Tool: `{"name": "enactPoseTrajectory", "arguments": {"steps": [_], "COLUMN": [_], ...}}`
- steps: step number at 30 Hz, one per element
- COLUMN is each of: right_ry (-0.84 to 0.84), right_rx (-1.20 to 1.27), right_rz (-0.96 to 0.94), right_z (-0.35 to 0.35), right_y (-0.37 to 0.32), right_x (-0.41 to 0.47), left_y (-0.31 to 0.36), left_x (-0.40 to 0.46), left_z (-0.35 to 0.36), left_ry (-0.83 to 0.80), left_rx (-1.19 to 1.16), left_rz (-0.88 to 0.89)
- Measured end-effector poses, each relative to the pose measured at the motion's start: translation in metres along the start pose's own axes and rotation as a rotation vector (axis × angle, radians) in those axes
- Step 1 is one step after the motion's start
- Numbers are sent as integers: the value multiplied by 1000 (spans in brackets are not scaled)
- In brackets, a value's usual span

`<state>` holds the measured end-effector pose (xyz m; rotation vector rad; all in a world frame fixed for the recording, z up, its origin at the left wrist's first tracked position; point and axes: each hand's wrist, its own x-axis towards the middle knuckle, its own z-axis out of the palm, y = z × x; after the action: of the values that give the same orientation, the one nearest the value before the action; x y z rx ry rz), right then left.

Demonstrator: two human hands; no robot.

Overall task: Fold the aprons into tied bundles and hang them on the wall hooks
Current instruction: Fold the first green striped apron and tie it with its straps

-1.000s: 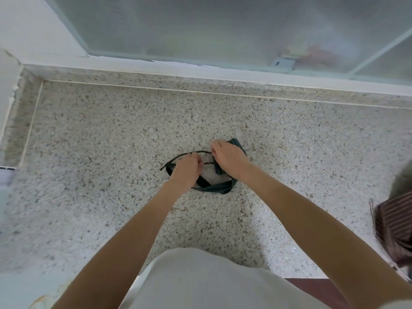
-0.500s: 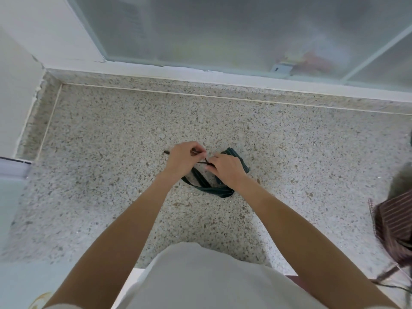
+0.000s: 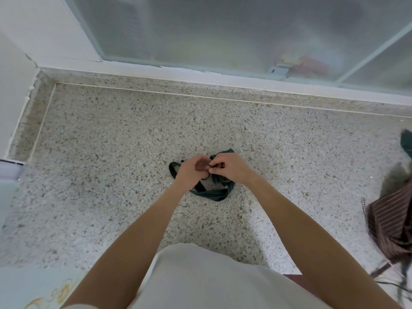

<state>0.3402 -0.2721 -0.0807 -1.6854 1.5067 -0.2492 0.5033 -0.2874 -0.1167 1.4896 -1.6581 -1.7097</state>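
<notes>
The green apron point(image 3: 214, 192), dark with thin stripes and folded small, lies on the speckled floor point(image 3: 111, 163) at the middle of the view, its strap looping out toward 9 o'clock and curving back under the hands toward 5 o'clock. Both hands meet right above it, touching each other. The left hand point(image 3: 193, 172) has its fingers curled, pinching at the tie where the two hands join; the right hand point(image 3: 229, 167) curls its fingers likewise, thumb and forefinger pinching the same spot, though the thin tie itself is mostly hidden between them. At 3 o'clock, well apart, a brown striped apron point(image 3: 390, 224) lies crumpled at the frame edge, with more dark cloth point(image 3: 406, 143) above it. A frosted glass panel point(image 3: 223, 30) runs along 12 o'clock above a white sill. No container shows. Compared with half a second ago, the hands have drawn closer together, and the strap loop at 9 o'clock now lies more exposed.
</notes>
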Motion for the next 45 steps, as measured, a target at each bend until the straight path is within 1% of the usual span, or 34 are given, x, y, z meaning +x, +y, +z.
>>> {"name": "enactPoseTrajectory", "arguments": {"steps": [2, 4, 5, 8, 9, 11, 14, 16, 17, 19, 20, 22, 26, 28, 31, 34, 37, 41, 43, 45], "right_ry": [80, 187, 239, 389, 410, 416, 430, 443, 437, 417, 414, 419, 414, 432, 507, 576, 635, 731, 748, 718], "right_rx": [-8, -50, -103, -332, -372, -379, -291, -240, -226, -189, -163, -116, -93, -77, -1, 147, 262, 448, 523, 567], "right_rz": [-22, -39, -54, -163, -182, -205, -225, -243, -243, -231, -218, -172, -25, 26, 121, 266, 340, 452, 481, 485], "right_z": [1, 5, 7, 18, 21, 24, 23, 22, 22, 21, 22, 23, 25, 25, 28, 27, 24, 27, 29, 26], "right_y": [-1, -1, -1, 2, 2, 1, 0, 1, 1, 2, 3, 1, -5, -10, -14, -14, -16, -12, -9, -8], "right_x": [-1, -2, -2, -1, -2, -3, -6, -5, -5, -5, -5, -5, -1, -1, -2, -7, -15, -27, -32, -36], "left_y": [-1, -1, -1, 2, 2, 1, -2, -1, -1, -1, -1, 4, 6, 5, 2, -4, -6, -9, -10, -7], "left_x": [1, 3, 4, 4, 4, 3, 3, 4, 6, 11, 12, 12, 13, 16, 17, 17, 17, 16, 13, 11], "left_z": [3, 5, 6, 5, 4, 1, -5, -11, -14, -19, -22, -26, -38, -43, -46, -46, -44, -42, -40, -40], "left_ry": [7, 32, 45, 65, 61, 40, -20, -52, -66, -102, -119, -103, 5, 30, 33, 4, -14, 23, 36, 33], "left_rx": [116, 135, 119, 18, -28, -34, 16, 8, 42, 239, 350, 513, 809, 884, 989, 1066, 1098, 1107, 1123, 1093], "left_rz": [66, 107, 113, 50, 33, 45, 90, 77, 69, 92, 99, 118, 374, 431, 385, 310, 255, 215, 198, 177]}}
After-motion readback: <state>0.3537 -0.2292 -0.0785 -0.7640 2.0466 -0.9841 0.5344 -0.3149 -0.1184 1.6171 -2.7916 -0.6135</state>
